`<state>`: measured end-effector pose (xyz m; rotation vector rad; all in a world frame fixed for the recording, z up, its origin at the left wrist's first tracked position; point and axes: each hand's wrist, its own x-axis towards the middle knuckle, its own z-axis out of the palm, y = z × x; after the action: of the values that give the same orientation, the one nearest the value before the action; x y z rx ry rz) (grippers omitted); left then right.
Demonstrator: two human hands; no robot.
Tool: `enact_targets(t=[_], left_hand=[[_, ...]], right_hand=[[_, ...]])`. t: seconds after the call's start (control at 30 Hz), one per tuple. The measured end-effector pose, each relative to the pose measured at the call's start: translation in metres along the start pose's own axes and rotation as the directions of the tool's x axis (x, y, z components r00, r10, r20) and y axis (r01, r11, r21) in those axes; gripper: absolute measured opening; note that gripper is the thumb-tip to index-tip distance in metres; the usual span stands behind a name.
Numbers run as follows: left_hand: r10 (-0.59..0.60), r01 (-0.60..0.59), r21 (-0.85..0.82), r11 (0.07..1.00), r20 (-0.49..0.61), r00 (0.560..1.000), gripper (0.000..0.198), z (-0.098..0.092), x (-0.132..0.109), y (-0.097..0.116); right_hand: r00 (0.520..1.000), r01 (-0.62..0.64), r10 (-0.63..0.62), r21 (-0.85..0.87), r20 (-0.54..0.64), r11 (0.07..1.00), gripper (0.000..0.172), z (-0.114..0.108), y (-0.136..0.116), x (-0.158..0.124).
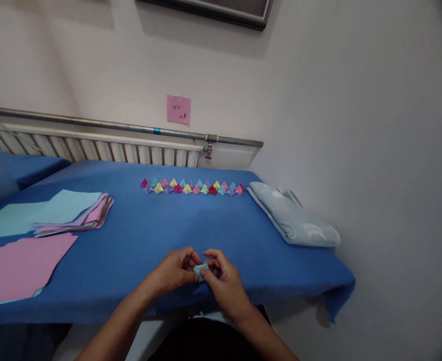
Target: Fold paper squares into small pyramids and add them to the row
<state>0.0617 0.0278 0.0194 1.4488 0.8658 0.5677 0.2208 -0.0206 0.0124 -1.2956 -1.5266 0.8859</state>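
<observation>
Near the front edge of the table, a small light-blue folded paper piece (200,272) is pinched between both hands. My left hand (178,268) grips its left side, thumb and fingers closed on it. On its right side, my right hand (223,281) is closed, the thumb pressing on the paper's face. How the folds run is too small to make out. Farther back lie two rows of small folded paper shapes (187,189) in pink, yellow, blue, purple and red.
Stacked coloured paper sheets (68,208) and pink sheets (25,268) lie at left on the blue tablecloth (138,240). A folded pale-blue towel (294,215) rests at right. Behind the table are a radiator (123,152), a pipe and a pink note (179,109) on the wall.
</observation>
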Motion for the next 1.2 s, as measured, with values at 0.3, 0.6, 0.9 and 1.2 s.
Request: enact_targets(t=[0.3, 0.6, 0.9, 1.2], left_hand=[[0.02, -0.026, -0.042, 0.999, -0.15, 0.989, 0.019, 0.001, -0.014, 0.018], [0.058, -0.092, -0.132, 0.987, -0.246, 0.968, 0.022, 0.013, -0.013, -0.002], [0.646, -0.256, 0.86, 0.442, -0.107, 0.756, 0.015, 0.01, -0.017, 0.0], [0.816, -0.263, 0.953, 0.153, 0.028, 0.578, 0.021, 0.03, -0.021, -0.039]], right_hand=[[0.998, 0.027, -0.026, 0.03, -0.049, 0.999, 0.03, -0.007, -0.017, -0.001], [0.998, 0.03, -0.028, 0.038, -0.051, 0.999, 0.007, -0.004, -0.011, 0.0], [0.832, 0.51, -0.529, -0.604, 0.166, 0.612, 0.019, -0.016, -0.007, 0.003], [0.786, 0.598, -0.526, -0.615, 0.325, 0.515, 0.023, -0.018, 0.014, -0.004]])
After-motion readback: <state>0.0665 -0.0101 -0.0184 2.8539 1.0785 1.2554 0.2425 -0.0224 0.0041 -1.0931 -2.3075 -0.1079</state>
